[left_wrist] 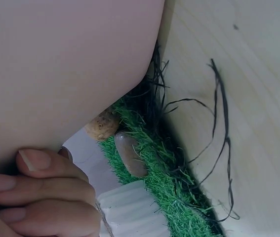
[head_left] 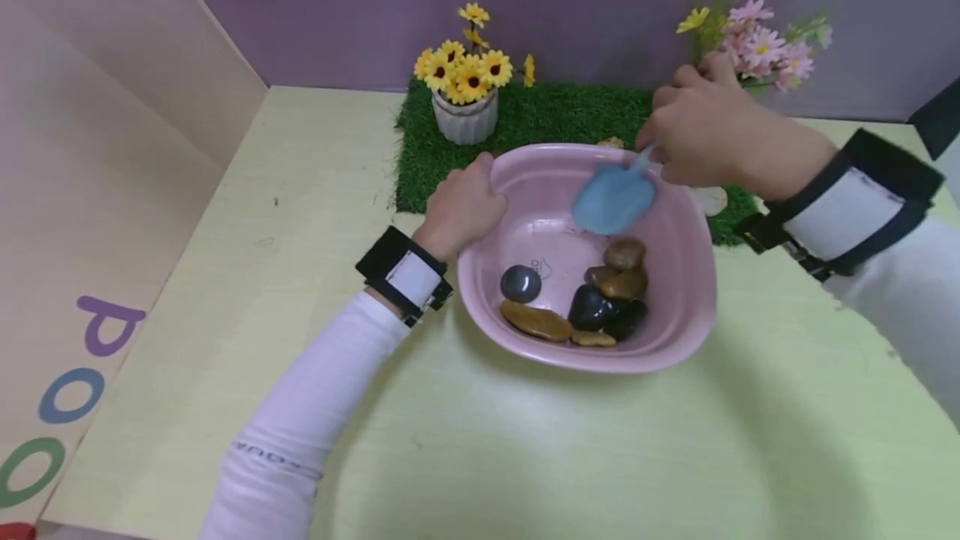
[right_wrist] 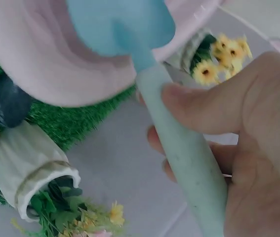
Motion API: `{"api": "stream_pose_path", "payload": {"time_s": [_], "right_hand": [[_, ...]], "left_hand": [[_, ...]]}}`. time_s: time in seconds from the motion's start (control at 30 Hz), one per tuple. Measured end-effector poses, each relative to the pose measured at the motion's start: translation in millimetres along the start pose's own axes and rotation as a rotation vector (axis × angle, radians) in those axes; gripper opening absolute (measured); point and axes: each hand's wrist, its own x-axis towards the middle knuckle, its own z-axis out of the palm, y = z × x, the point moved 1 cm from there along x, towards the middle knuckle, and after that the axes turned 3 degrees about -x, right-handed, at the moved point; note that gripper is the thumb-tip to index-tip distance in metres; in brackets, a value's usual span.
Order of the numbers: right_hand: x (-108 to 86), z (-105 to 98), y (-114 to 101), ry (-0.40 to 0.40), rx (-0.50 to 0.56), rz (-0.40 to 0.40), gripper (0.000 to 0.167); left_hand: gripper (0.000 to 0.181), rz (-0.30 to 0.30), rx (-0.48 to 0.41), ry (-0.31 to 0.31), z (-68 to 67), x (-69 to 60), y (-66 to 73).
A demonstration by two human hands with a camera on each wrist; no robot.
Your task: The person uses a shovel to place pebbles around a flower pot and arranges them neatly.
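The basin point(head_left: 692, 282) is gripped, seemingly for steadiness, by the left hand point(head_left: 467, 205). The scoop point(head_left: 615, 200) is clamped in the right hand point(head_left: 705, 130).

The head view looks forward and down; 2 wrist views, closer, share the basin point(head_left: 543, 240).

Pale pink basin point(left_wrist: 70, 59) fills upper left. Left fingers point(left_wrist: 56, 190), curled, nails showing, against its lower part. Tan stone point(left_wrist: 103, 127) just beside oblong grey stone point(left_wrist: 129, 154), the latter on green turf point(left_wrist: 191, 212). White ribbed pot point(left_wrist: 135, 210) at bottom edge. Pale counter point(left_wrist: 265, 128) to right; loose black strands point(left_wrist: 225, 111) trail across from turf's edge.
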Motion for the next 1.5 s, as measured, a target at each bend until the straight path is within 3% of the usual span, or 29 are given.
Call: {"api": "stream_pose_path", "payload": {"time_s": [0.13,0.27,0.33,0.47,0.83,0.93,1.03,1.17,1.27,1.33,1.5], "right_hand": [[-2.9,6,-10,0.02,-0.069,-0.027,0.022],[-6.0,9,-17,0.038,-0.127,-0.022,0.009],[-7.0,8,-20,0.034,-0.151,-0.011,0.014],[-7.2,6,-23,0.003,-0.181,0.023,0.025],[-13.9,0,-42,-0.114,-0.202,0.198,0.014],[-13.1,1,-37,-0.174,-0.156,0.167,0.015],[-9.9,4,-25,-0.176,-0.08,0.117,0.015],[-6.8,9,-13,-0.109,-0.04,0.028,0.012],[-4.3,13,-12,-0.052,-0.061,-0.046,0.006],[-2.3,14,-12,-0.023,-0.084,-0.084,0.011],[1.5,17,-12,-0.046,-0.059,-0.111,0.01]], "left_hand": [[0.047,-0.003,-0.007,-0.01,0.4,-0.4,0.0],[0.048,-0.001,-0.01,-0.013,1.0,-0.7,0.5],[0.048,0.005,-0.006,-0.011,1.2,-0.8,1.3],[0.047,0.018,0.002,-0.007,1.7,-0.6,3.4],[0.047,0.02,-0.001,-0.007,1.9,-0.2,6.4],[0.047,0.013,-0.005,-0.005,1.0,-0.6,5.4],[0.047,0.004,-0.01,-0.002,0.2,-1.2,3.3],[0.047,0.009,-0.012,-0.003,-0.1,-1.2,1.3],[0.048,0.012,-0.008,-0.004,-0.4,-0.9,0.9],[0.047,0.009,-0.007,-0.004,-0.6,-0.8,1.1],[0.048,0.002,-0.005,0.001,-1.2,-0.9,-0.1]]}}
